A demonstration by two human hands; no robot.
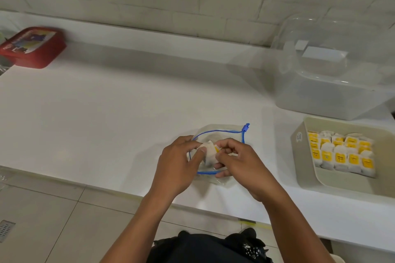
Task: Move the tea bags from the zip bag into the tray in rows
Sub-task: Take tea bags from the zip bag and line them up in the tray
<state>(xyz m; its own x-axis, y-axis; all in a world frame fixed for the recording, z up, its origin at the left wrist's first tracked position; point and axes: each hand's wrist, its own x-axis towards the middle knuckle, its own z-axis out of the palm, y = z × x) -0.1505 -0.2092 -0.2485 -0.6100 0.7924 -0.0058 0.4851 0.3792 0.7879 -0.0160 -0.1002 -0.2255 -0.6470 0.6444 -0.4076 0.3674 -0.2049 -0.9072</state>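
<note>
**Both hands working a tea bag at the mouth of the zip bag**

A tea bag [209,151], white with a yellow tag, is sitting between the fingers of both hands, right over the open mouth of the zip bag [222,134]. The left hand [178,168] is pinching its left edge, thumb on top and the other fingers curled around the far side. The right hand [239,161] is closing its fingers on the right edge, next to the yellow tag. So both sets of fingers are gripping the same tea bag.

The zip bag is lying flat on the white bench [106,117] directly under the fingers, its blue seal line looping open around them and its blue slider [246,127] sitting just beyond the right fingers.

Well off to the right of the right fingers, a beige tray [307,181] is resting on the bench, holding tea bags in rows [342,153], packed side by side with yellow tags facing up; the near part of the tray is showing bare floor.

Beyond the tray, a clear plastic container [333,83] is standing against the brick wall. Far to the left of the left fingers, a red box [34,47] is sitting at the back of the bench.
</note>
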